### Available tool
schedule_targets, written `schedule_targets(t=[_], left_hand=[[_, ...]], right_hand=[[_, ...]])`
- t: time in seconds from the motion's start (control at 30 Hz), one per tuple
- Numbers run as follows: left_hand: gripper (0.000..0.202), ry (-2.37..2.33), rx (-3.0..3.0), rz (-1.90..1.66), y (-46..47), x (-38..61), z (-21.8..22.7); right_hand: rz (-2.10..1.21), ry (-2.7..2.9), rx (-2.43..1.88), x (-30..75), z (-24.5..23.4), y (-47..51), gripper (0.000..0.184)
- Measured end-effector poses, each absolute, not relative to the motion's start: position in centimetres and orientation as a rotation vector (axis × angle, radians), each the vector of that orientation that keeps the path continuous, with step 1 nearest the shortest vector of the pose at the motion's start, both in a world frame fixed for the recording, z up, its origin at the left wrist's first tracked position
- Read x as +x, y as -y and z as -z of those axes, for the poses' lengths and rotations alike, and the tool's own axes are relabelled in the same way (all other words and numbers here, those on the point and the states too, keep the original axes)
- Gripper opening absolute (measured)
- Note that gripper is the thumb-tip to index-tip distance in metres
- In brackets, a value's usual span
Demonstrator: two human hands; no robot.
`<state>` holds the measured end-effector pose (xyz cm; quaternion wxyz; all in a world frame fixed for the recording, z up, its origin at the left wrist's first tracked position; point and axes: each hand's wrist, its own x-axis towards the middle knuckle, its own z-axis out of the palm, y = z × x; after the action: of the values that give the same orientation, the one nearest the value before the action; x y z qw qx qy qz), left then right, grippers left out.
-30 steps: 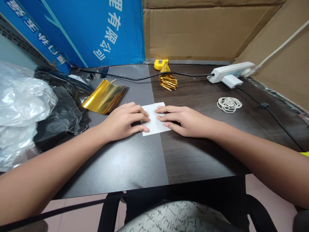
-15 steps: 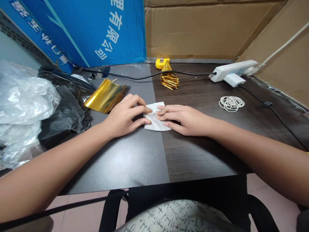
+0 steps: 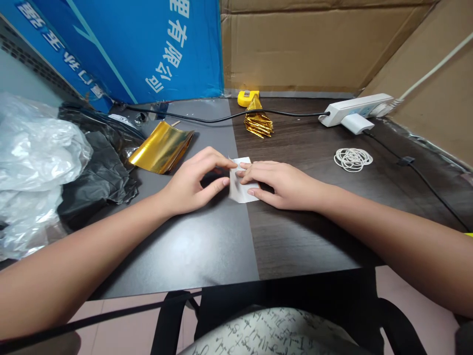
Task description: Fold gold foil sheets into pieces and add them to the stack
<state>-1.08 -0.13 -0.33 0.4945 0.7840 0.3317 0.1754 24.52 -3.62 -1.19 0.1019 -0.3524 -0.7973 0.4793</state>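
Observation:
A small piece of white paper [image 3: 244,194] lies on the desk, across the seam between its grey and dark wood-grain halves. Its left edge is raised off the surface. My right hand [image 3: 286,185] rests on the paper from the right, fingers stretched out and lying on it. At the paper's left edge is my left hand [image 3: 199,180], its thumb and forefinger apart; the forefinger tip meets the upper left edge. Beyond my left hand lies a folded gold foil sheet [image 3: 160,147].
Pleated gold foil [image 3: 258,122] sits beside a yellow tape measure [image 3: 246,98] at the back. A black cable [image 3: 210,120] runs to a white power strip [image 3: 358,108]. A coil of white cord [image 3: 353,159] lies right; plastic bags [image 3: 40,143] crowd the left.
The paper's left part has lifted and folded upward, so less of it lies flat. My left hand's thumb and forefinger have spread apart. My right hand has barely shifted.

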Motion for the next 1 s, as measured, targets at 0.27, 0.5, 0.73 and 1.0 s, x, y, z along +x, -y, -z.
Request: schedule_targets(t=[0.27,0.5,0.73,1.0], left_hand=[[0.036,-0.585,2.123,-0.334,0.4,-0.8,0.4],[0.035,-0.500,2.187,-0.228,0.4,-1.1,0.7],[0.041,-0.465,2.239,-0.114,0.4,-1.6,0.8],[0.046,-0.388,2.332,-0.058,0.4,-1.7,0.7]], right_hand=[[-1.393,2.363,-1.029,24.2,1.3,3.6,0.020],[-1.399,2.296,-0.992,24.8,1.1,3.5,0.023],[-1.422,2.241,-0.968,25.6,1.7,3.1,0.019],[-1.353,2.254,-0.999,25.7,1.7,3.3,0.021]])
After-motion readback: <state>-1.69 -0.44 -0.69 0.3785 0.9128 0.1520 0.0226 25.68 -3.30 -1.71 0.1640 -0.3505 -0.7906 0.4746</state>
